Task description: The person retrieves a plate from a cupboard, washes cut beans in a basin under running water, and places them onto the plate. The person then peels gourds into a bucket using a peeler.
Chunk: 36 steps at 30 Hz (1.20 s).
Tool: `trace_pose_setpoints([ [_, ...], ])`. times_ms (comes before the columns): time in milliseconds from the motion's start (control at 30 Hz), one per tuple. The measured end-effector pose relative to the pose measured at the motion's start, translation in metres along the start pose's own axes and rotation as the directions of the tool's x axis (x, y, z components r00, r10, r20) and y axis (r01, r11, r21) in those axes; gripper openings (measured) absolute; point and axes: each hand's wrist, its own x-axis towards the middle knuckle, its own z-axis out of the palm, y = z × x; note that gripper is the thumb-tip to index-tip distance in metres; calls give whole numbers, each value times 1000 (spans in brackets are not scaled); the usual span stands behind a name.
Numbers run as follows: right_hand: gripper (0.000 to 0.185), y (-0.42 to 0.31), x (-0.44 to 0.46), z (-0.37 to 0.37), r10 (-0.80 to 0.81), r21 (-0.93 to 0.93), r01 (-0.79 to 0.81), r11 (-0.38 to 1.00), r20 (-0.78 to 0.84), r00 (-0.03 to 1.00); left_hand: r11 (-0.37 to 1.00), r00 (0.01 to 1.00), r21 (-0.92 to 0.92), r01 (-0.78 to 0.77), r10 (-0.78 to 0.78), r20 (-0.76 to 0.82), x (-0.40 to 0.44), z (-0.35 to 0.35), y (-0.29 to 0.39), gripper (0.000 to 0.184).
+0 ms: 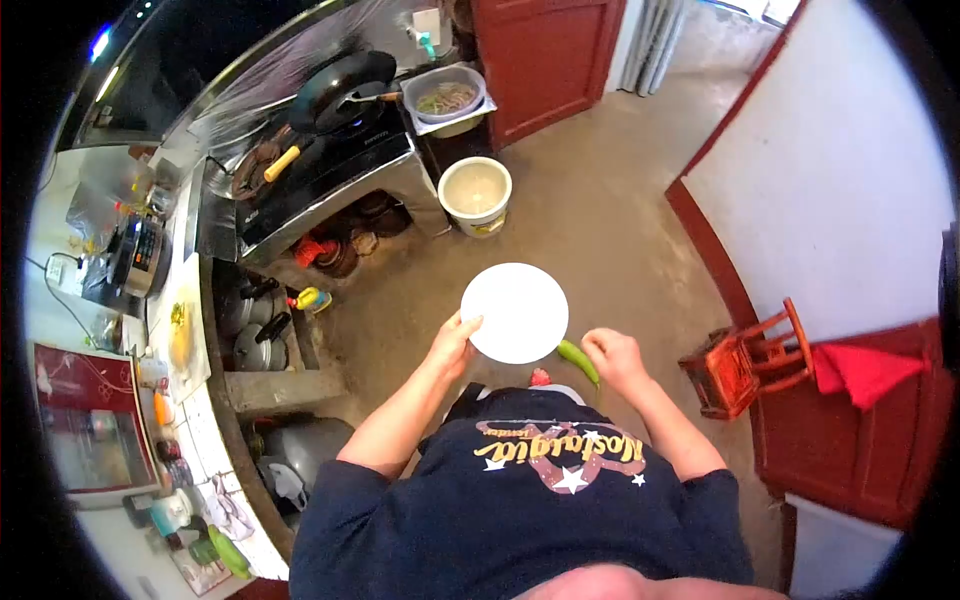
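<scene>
A round white plate (515, 313) is held out in front of my body. My left hand (452, 343) grips its left edge, with the thumb on top. My right hand (616, 358) is to the right of the plate, its fingers curled closed against a long green pepper (579, 362). One end of the pepper comes up to the plate's lower right rim, while the other points down toward my shirt. The exact grip on the pepper is partly hidden by the fingers.
A black wok (345, 92) sits on the stove (325, 165) at upper left. Right of it are a basin (442, 97) of chopped food and a white bucket (475, 190) on the floor. A tiled counter (213, 440) runs along the left; a wooden chair (735, 365) stands right.
</scene>
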Motion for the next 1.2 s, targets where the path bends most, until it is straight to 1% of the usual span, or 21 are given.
trace_pose_setpoints([
  [33,16,-2,2,7,168,108,-179,978,100,981,1000,999,9,8,-7,-47,-18,-11,1,44],
  [67,22,5,4,26,144,228,-166,959,108,984,1000,998,31,-4,6,-57,-34,-20,3,44],
  [100,22,60,92,-58,139,52,-144,988,91,986,993,995,-104,-48,56,78,78,54,6,44],
  [167,28,59,151,-38,271,364,-422,830,398,877,992,996,-91,-85,86,7,97,37,22,43],
  [200,30,56,174,-20,224,423,-412,807,425,877,991,996,-97,-87,85,-20,100,31,37,43],
  [267,34,63,225,-14,217,366,-405,838,458,862,984,994,-140,-106,103,-31,131,33,51,43],
  [333,34,68,269,-7,220,317,-406,857,487,845,961,998,-268,-65,56,-43,170,20,56,49],
  [367,34,72,291,-7,213,308,-398,864,492,844,957,997,-278,-77,66,-47,187,18,64,49],
  [433,31,79,339,-6,221,319,-402,858,476,851,961,993,-275,-37,4,-121,222,11,84,45],
  [500,29,94,393,-15,219,263,-376,889,476,851,955,995,-291,-60,34,-96,272,0,100,44],
  [567,38,117,442,-19,196,77,-225,971,277,941,956,988,-288,-53,9,-153,310,-1,127,42],
  [633,40,124,497,-33,180,16,-192,981,279,943,958,982,-281,-65,12,-187,358,-9,143,39],
  [700,42,109,545,-48,103,-155,-67,986,244,964,931,981,-356,-78,9,-193,388,-1,167,37],
  [767,48,104,595,-44,107,-194,-50,980,298,948,930,972,-353,-102,18,-234,411,2,190,37],
  [833,54,97,640,-36,37,-234,37,972,308,951,908,982,-408,-96,21,-186,432,3,203,41],
  [867,57,89,665,-32,76,-221,14,975,394,916,938,971,-336,-85,2,-239,436,6,214,43],
  [900,57,88,690,-22,61,-218,34,975,413,909,932,966,-347,-101,9,-258,441,8,223,43],
  [1000,61,98,771,25,-70,-139,163,977,513,856,960,906,-215,-179,75,-417,457,8,225,42],
  [1033,62,101,800,39,-104,-128,204,971,541,834,958,899,-228,-172,58,-435,460,7,220,42],
  [1100,68,108,854,71,-225,-91,324,942,544,808,856,834,-410,-315,44,-550,467,14,220,40],
  [1200,75,137,945,129,-166,-162,352,922,656,736,792,708,-448,-415,-28,-706,479,23,209,42],
])
